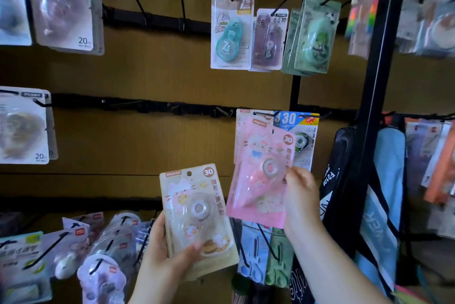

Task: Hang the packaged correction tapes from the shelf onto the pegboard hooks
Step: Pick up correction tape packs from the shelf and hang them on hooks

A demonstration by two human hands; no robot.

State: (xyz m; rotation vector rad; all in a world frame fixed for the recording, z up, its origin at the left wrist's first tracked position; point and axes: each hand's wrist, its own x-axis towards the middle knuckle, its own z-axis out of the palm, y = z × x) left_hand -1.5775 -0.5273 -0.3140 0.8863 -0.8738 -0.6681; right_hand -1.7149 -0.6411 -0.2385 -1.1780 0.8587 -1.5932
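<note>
My left hand's fingers (157, 234) are curled round the edge of the cream correction tape pack (197, 215), with the thumb pressed flat on its front near the bottom, so the left hand (160, 252) has a firm hold and the pack stands nearly upright, tilted a little to the left, in the lower middle of my view. Just to its right, my right hand (300, 195) pinches the right edge of the pink correction tape pack (261, 175) between thumb and fingertips. That pack leans with its top to the right and reaches up to a black hook (261, 114) on the middle rail (147, 104); I cannot tell whether its hanging hole is on the hook. Low on the left, beside my left wrist, several blister packs (105, 249) hang on the bottom row of hooks. Behind the pink pack another pale pack (242, 126) already hangs, and next to it a blue pack marked 30 (299, 129). Further up the brown pegboard (147, 69), a teal tape pack (231, 33), a purple one (268, 40) and green panda packs (312, 35) hang side by side. At the far left hang white packs marked 20 (64, 5), blurred. To the right a black upright post (379, 57) stands in front of hanging bags (384, 205).
</note>
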